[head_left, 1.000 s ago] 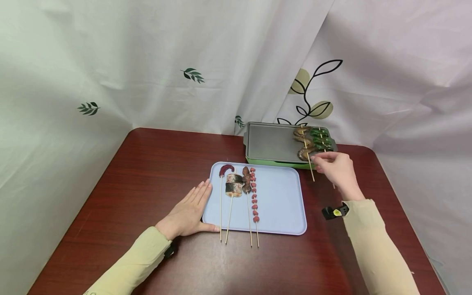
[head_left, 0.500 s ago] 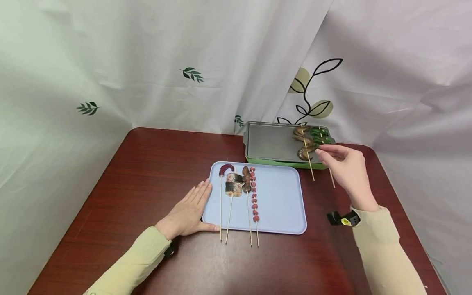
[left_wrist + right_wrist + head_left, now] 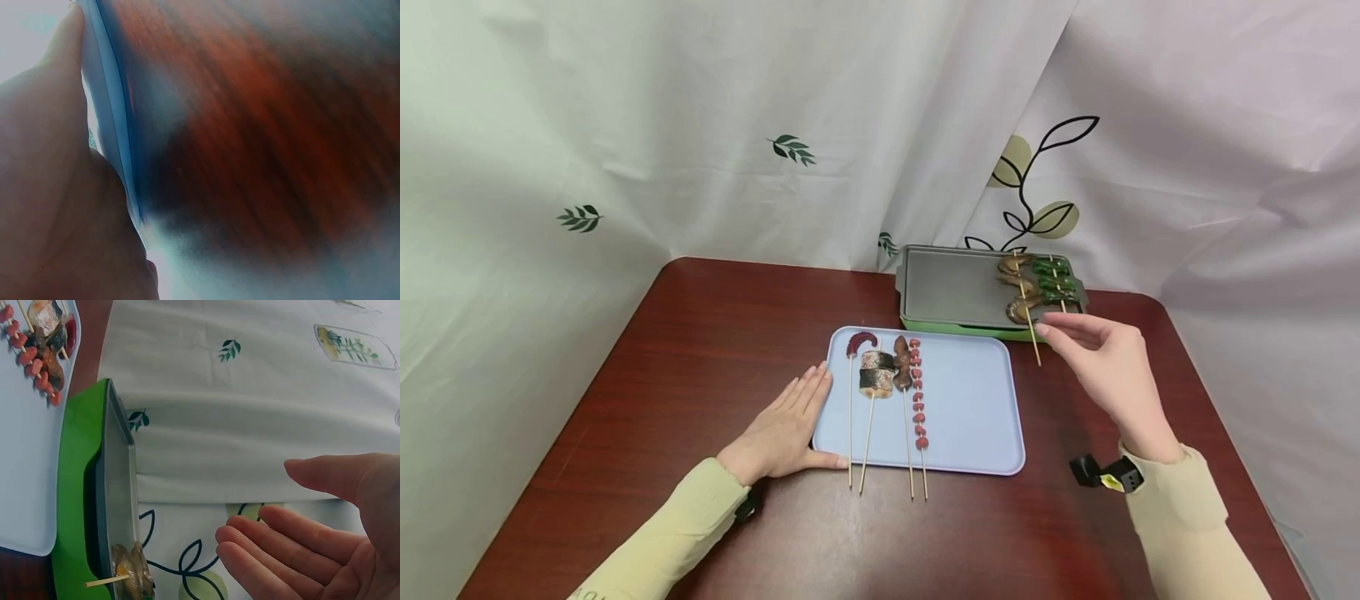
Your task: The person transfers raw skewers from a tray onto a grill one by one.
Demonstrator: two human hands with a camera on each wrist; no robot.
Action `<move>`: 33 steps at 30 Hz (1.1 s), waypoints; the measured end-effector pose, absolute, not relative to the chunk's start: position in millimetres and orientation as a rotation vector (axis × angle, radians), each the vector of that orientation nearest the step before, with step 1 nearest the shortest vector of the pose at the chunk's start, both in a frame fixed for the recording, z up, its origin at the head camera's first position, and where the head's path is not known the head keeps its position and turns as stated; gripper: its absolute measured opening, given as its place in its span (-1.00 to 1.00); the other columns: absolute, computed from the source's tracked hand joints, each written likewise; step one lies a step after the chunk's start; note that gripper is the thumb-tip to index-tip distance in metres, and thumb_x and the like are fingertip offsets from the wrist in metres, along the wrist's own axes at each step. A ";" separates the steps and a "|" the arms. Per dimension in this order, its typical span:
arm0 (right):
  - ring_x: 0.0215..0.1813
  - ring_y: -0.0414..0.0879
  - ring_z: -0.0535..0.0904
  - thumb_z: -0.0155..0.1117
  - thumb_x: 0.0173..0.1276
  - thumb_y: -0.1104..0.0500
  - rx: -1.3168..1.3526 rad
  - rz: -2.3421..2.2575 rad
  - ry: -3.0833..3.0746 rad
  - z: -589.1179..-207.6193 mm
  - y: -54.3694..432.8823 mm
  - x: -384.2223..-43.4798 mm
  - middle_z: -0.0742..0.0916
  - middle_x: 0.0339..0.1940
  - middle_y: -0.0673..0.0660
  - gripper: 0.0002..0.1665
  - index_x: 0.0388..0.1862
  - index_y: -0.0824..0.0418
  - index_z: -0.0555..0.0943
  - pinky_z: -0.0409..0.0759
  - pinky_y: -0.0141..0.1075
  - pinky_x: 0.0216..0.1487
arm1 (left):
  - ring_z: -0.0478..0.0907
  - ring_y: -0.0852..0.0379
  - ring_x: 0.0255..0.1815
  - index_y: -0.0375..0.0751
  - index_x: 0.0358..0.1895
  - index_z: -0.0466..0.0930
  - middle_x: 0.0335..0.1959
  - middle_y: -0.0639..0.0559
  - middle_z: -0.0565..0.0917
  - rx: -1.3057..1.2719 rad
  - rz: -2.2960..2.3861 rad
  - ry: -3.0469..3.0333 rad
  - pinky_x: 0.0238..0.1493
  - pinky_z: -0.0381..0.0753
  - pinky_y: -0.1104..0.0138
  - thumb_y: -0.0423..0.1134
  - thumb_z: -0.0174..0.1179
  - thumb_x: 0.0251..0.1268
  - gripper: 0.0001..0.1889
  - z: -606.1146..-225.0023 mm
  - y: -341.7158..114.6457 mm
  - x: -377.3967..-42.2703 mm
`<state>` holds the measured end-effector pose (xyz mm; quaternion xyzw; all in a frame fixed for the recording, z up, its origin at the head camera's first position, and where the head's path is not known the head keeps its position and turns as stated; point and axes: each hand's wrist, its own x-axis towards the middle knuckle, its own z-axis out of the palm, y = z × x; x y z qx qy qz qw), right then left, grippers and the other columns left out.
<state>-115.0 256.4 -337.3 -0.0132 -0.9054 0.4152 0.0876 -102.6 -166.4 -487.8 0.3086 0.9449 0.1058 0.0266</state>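
My left hand (image 3: 778,433) rests with straight fingers along the left rim of the light-blue tray (image 3: 973,408). Its thumb lies at the front rim, by the stick of a dark red tentacle skewer (image 3: 861,340). Over the front right of the grill (image 3: 955,287) hovers my right hand (image 3: 1105,371). In the right wrist view, thumb and fingers stand apart with nothing between them. Closest to it on the grill plate lie a brown skewer (image 3: 1018,312) and a green pepper skewer (image 3: 1056,283), both with sticks pointing toward me; the fingers hide part of the green one's stick.
Also on the tray are a black-and-white roll skewer (image 3: 876,377), a brown meat skewer (image 3: 902,371) and a skewer of small red pieces (image 3: 918,396). Their sticks overhang the front rim. A white curtain (image 3: 820,200) stands behind the dark red table (image 3: 715,333).
My right hand has drawn back from the skewers on the grill, to the right and a little toward me. The left hand and all skewers have stayed in place.
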 end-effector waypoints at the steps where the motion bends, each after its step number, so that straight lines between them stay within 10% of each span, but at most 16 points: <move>1: -0.11 -0.41 0.70 0.40 0.35 -0.23 -0.030 1.243 -2.697 -337.9 255.9 -113.2 0.82 -0.09 0.02 -0.49 0.09 0.07 0.77 0.56 -0.48 -0.24 | -0.13 -0.19 0.63 -0.47 0.60 -0.09 0.64 -0.32 -0.09 0.949 0.306 2.920 0.56 -0.01 0.02 0.69 -0.02 0.07 0.37 -488.0 -166.5 -102.8; 33: -0.14 -0.12 0.77 0.54 0.28 0.03 0.082 1.710 -2.881 -411.7 210.6 -70.3 0.82 -0.16 0.10 -0.46 0.10 0.36 0.72 0.67 -0.37 -0.14 | -0.15 -0.18 0.64 -0.46 0.61 -0.12 0.64 -0.31 -0.11 0.937 0.286 2.909 0.57 -0.05 0.04 0.68 0.00 0.07 0.37 -485.7 -166.0 -102.7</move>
